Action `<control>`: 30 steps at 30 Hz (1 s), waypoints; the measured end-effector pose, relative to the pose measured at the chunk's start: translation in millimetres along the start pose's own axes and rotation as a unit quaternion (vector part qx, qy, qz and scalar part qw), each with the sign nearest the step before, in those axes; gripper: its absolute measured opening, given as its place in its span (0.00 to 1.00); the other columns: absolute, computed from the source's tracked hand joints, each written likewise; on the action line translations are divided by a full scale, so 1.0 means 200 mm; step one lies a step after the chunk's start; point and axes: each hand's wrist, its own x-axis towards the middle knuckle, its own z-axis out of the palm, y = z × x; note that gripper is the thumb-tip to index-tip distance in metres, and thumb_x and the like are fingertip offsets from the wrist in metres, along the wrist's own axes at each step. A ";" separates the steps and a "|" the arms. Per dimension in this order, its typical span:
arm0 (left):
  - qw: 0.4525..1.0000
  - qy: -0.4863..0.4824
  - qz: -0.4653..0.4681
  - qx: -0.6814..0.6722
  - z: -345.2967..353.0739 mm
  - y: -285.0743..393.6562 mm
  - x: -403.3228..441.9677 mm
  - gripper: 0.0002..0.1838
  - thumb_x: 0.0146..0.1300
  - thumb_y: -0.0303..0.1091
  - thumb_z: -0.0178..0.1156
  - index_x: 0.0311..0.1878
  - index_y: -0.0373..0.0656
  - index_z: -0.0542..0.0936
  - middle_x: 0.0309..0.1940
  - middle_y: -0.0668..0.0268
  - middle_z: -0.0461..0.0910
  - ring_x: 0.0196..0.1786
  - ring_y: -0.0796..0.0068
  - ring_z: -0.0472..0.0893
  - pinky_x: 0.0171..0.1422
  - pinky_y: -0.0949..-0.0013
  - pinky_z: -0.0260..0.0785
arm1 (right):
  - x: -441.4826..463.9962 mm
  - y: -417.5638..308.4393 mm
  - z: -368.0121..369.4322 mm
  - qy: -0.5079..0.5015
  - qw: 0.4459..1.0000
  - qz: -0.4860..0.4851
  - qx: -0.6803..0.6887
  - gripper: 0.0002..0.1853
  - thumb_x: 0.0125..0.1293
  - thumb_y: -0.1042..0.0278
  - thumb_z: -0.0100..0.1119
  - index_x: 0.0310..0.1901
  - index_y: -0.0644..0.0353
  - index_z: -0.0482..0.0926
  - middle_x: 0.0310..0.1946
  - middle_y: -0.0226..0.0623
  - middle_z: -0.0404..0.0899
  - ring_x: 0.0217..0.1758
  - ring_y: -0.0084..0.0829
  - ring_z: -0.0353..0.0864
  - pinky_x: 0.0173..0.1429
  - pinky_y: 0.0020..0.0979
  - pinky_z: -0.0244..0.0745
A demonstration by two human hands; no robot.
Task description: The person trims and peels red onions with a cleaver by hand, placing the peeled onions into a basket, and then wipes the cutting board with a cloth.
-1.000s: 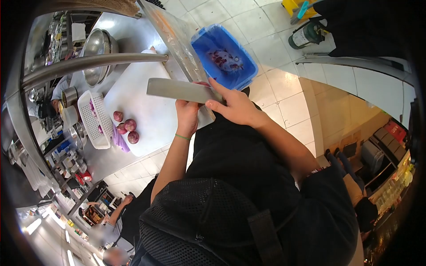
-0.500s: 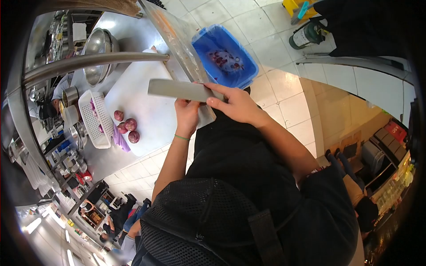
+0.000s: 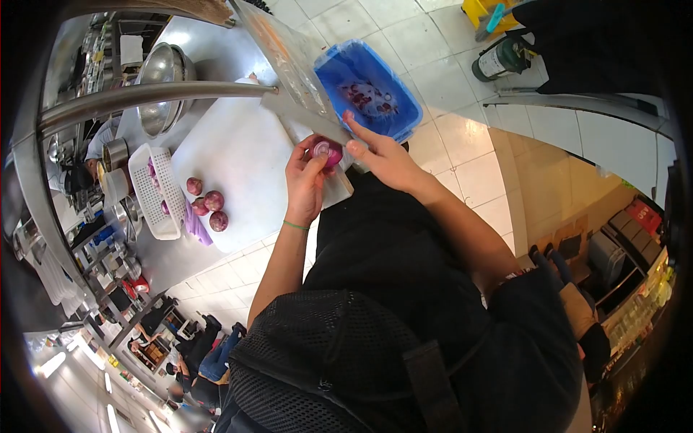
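Note:
My left hand (image 3: 304,180), with a green band at its wrist, is closed around a red onion (image 3: 326,152), whose cut end with pale rings faces up. My right hand (image 3: 382,160) grips a broad-bladed knife (image 3: 307,119), its thumb and forefinger by the near end of the blade. The blade points up and left, close beside the onion; whether it touches is unclear. The handle is hidden by my hand. Both hands are over the near edge of a white cutting board (image 3: 238,151). Several whole red onions (image 3: 213,200) rest on the board's left part.
A white perforated basket (image 3: 154,198) holding some purple pieces stands left of the board. Metal bowls (image 3: 155,72) sit behind a steel rail (image 3: 159,94). On the tiled floor is a blue bin (image 3: 404,119) with onion scraps inside. People are in the background at lower left.
The knife has tilted, its far end dropping back from a near-level position over my left hand. The onion in my left hand now shows, and my right forefinger has lifted.

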 end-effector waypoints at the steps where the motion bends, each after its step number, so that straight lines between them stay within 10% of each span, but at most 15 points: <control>1: 1.000 -0.010 0.007 0.001 0.00 0.00 0.00 0.22 0.72 0.28 0.60 0.67 0.36 0.73 0.54 0.63 0.82 0.50 0.75 0.82 0.51 0.69 0.73 | 0.00 -0.10 -0.03 0.000 1.000 0.000 0.000 0.40 0.75 0.37 0.55 0.76 0.62 0.68 0.33 0.47 0.86 0.34 0.50 0.87 0.45 0.44 0.78; 14: 0.999 -0.002 0.033 0.013 0.01 -0.01 0.00 0.20 0.73 0.30 0.59 0.65 0.36 0.77 0.59 0.62 0.81 0.62 0.69 0.79 0.69 0.63 0.70 | -0.04 -0.43 -0.11 -0.154 0.968 0.047 -0.191 0.48 0.69 0.30 0.58 0.76 0.64 0.65 0.30 0.58 0.83 0.37 0.59 0.85 0.45 0.53 0.78; 17: 0.997 0.017 0.051 0.054 -0.02 -0.02 0.01 0.20 0.72 0.29 0.60 0.65 0.35 0.77 0.58 0.62 0.81 0.58 0.72 0.80 0.63 0.66 0.73 | -0.03 -0.35 -0.10 -0.164 0.974 0.064 -0.146 0.47 0.69 0.32 0.61 0.75 0.65 0.67 0.29 0.54 0.83 0.32 0.51 0.85 0.43 0.48 0.78; 22: 0.999 0.006 -0.020 0.038 0.01 0.04 0.00 0.20 0.70 0.27 0.61 0.64 0.34 0.78 0.55 0.64 0.82 0.49 0.81 0.79 0.47 0.75 0.70 | 0.02 -0.29 -0.13 -0.134 0.937 0.200 0.253 0.30 0.81 0.48 0.53 0.74 0.62 0.71 0.21 0.20 0.69 0.21 0.15 0.66 0.26 0.22 0.63; 24: 0.999 -0.008 -0.025 0.039 0.02 0.05 -0.01 0.21 0.69 0.27 0.59 0.65 0.34 0.76 0.56 0.62 0.81 0.51 0.78 0.80 0.50 0.72 0.70 | 0.03 -0.27 -0.12 -0.100 0.934 0.207 0.275 0.29 0.82 0.49 0.52 0.73 0.62 0.72 0.18 0.20 0.64 0.18 0.13 0.60 0.23 0.20 0.53; 30: 0.999 -0.036 -0.026 -0.006 -0.03 0.04 -0.02 0.22 0.69 0.29 0.58 0.65 0.35 0.73 0.56 0.60 0.80 0.54 0.74 0.80 0.54 0.69 0.71 | 0.04 -0.17 -0.10 -0.064 0.955 0.216 0.194 0.33 0.77 0.45 0.58 0.72 0.64 0.73 0.29 0.23 0.77 0.25 0.18 0.70 0.31 0.25 0.67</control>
